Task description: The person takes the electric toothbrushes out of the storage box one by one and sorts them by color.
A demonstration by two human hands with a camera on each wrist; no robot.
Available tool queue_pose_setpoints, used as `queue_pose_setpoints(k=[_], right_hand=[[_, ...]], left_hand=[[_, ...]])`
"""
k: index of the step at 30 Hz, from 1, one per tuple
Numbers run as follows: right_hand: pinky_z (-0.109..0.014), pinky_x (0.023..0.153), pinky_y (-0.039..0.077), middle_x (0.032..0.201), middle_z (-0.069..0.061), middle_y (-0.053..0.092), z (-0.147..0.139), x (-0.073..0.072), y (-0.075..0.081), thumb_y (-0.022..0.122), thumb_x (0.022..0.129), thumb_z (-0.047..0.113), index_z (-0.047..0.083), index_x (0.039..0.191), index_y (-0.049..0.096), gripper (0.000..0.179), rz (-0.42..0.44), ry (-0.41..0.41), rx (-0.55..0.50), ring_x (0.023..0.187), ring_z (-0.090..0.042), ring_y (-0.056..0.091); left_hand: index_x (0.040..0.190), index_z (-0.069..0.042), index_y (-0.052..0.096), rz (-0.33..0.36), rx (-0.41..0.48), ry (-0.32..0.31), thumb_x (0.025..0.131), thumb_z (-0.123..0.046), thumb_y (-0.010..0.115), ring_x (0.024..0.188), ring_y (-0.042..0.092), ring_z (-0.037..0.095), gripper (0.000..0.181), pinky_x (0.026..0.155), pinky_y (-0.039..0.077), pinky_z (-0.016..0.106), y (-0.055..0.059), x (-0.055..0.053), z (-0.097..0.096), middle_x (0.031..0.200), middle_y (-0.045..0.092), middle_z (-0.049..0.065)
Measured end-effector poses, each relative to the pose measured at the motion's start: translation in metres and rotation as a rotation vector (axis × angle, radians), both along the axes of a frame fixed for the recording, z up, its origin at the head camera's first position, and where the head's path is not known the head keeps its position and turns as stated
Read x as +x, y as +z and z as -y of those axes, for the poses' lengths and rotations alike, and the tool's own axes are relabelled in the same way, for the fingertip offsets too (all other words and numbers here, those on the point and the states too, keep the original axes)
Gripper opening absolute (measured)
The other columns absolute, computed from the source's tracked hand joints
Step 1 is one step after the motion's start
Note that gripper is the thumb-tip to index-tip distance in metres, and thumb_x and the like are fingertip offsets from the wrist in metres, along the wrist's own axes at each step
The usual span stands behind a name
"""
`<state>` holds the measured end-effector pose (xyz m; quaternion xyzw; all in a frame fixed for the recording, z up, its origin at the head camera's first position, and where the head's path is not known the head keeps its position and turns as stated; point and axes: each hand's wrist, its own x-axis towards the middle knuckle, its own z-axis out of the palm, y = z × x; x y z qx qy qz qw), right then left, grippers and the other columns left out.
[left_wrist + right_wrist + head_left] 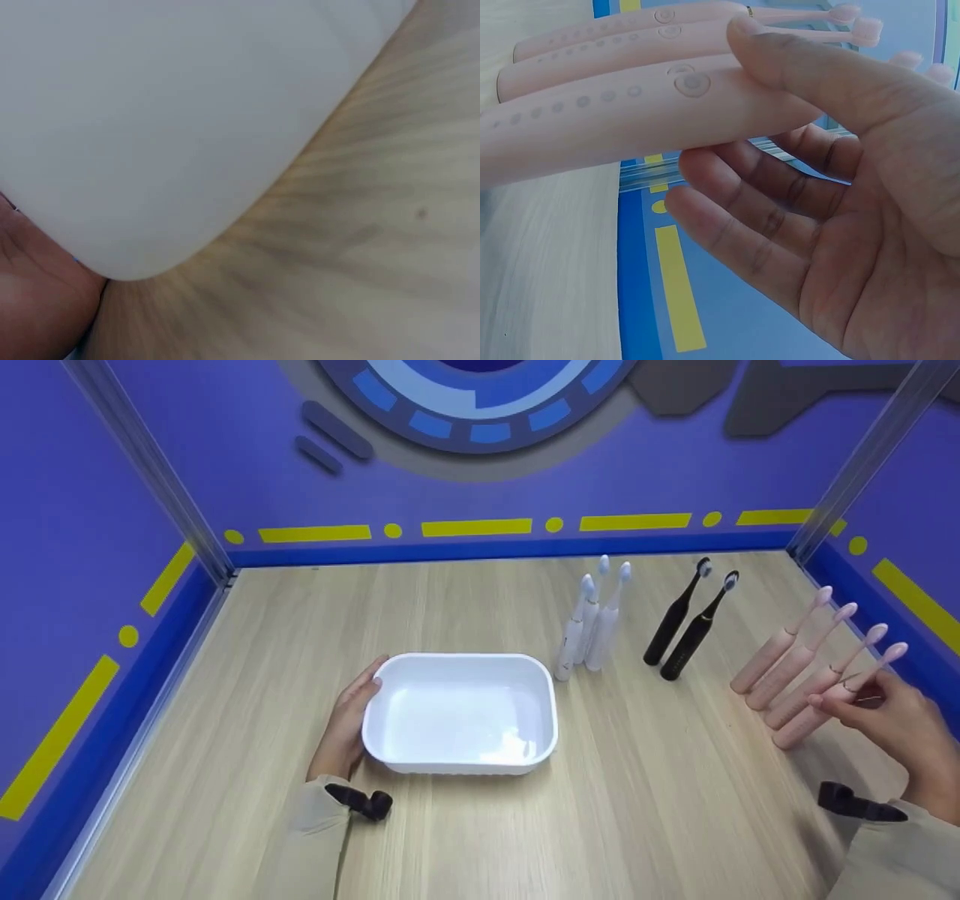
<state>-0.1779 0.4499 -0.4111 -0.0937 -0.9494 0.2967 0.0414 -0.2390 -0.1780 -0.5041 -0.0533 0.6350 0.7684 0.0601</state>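
Note:
My left hand (pixel 350 720) holds the left side of a white rectangular basin (pixel 460 771), its thumb at the rim. The left wrist view shows the basin's outer wall (pixel 165 142) close up, with part of the palm beside it. Over on the right, my right hand (pixel 892 716) grips the nearest of several pink electric toothbrushes (pixel 804 727). In the right wrist view the thumb lies on top of that toothbrush's handle (pixel 622 120) and the curled fingers come from below. The pink toothbrushes stand in a slanting row, heads up.
A cluster of three white electric toothbrushes (pixel 602 630) stands just right of the basin. Between them and the pink row are two black toothbrushes (pixel 688 645). Blue panels with yellow dashes (pixel 480 529) border the wooden table (pixel 600 810) at the back and sides.

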Motion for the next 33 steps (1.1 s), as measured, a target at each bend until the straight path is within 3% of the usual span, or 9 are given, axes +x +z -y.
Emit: queue_pose_setpoints(k=[14, 21, 25, 27, 29, 33], right_hand=[[-0.007, 0.054, 0.042, 0.107, -0.033, 0.057, -0.0003, 0.0031, -0.0001, 0.07, 0.086, 0.039, -0.006, 0.107, 0.051, 0.054, -0.015, -0.002, 0.022, 0.067, 0.015, 0.042], [-0.012, 0.052, 0.046, 0.111, -0.035, 0.056, -0.0006, 0.0041, 0.0003, 0.07, 0.085, 0.042, -0.008, 0.113, 0.049, 0.062, 0.002, -0.031, 0.024, 0.079, -0.012, 0.057], [-0.009, 0.051, 0.045, 0.108, -0.034, 0.057, -0.0001, 0.0052, 0.001, 0.07, 0.085, 0.042, -0.008, 0.111, 0.05, 0.06, -0.004, -0.043, 0.03, 0.075, 0.0, 0.051], [-0.011, 0.052, 0.046, 0.108, -0.034, 0.057, 0.0001, 0.0061, 0.0015, 0.07, 0.085, 0.042, -0.007, 0.11, 0.05, 0.06, -0.003, -0.051, 0.037, 0.074, 0.0, 0.051], [-0.018, 0.054, 0.051, 0.107, -0.034, 0.057, 0.0002, 0.0068, 0.0024, 0.07, 0.085, 0.042, -0.008, 0.11, 0.05, 0.059, -0.001, -0.056, 0.042, 0.073, -0.009, 0.057], [-0.04, 0.061, 0.059, 0.107, -0.039, 0.055, -0.0007, 0.0092, 0.0044, 0.07, 0.086, 0.039, -0.012, 0.113, 0.048, 0.062, 0.006, -0.04, 0.059, 0.084, -0.042, 0.061]], left_hand=[[0.148, -0.02, 0.039, 0.003, -0.006, 0.003, 0.102, -0.021, 0.039, 0.142, 0.034, 0.019, 0.046, 0.115, 0.033, 0.034, 0.001, 0.0005, -0.0018, 0.156, 0.032, -0.002], [0.148, -0.02, 0.038, 0.001, -0.007, 0.001, 0.103, -0.021, 0.038, 0.143, 0.034, 0.017, 0.046, 0.116, 0.033, 0.033, 0.0016, 0.0022, -0.0021, 0.157, 0.031, -0.003], [0.148, -0.021, 0.038, 0.01, -0.008, 0.003, 0.102, -0.022, 0.039, 0.142, 0.034, 0.018, 0.046, 0.116, 0.032, 0.034, 0.0021, 0.0025, -0.0016, 0.157, 0.032, -0.003], [0.148, -0.021, 0.038, 0.013, -0.014, 0.004, 0.102, -0.022, 0.039, 0.142, 0.034, 0.018, 0.046, 0.116, 0.032, 0.035, 0.002, 0.0025, -0.0013, 0.157, 0.031, -0.003], [0.148, -0.022, 0.038, 0.014, -0.018, 0.005, 0.102, -0.022, 0.039, 0.143, 0.034, 0.018, 0.046, 0.116, 0.031, 0.034, 0.0023, 0.0027, -0.0013, 0.157, 0.031, -0.003], [0.149, -0.022, 0.037, 0.015, -0.02, 0.005, 0.103, -0.022, 0.038, 0.143, 0.033, 0.017, 0.046, 0.116, 0.031, 0.034, 0.0016, 0.0027, -0.001, 0.157, 0.03, -0.004]])
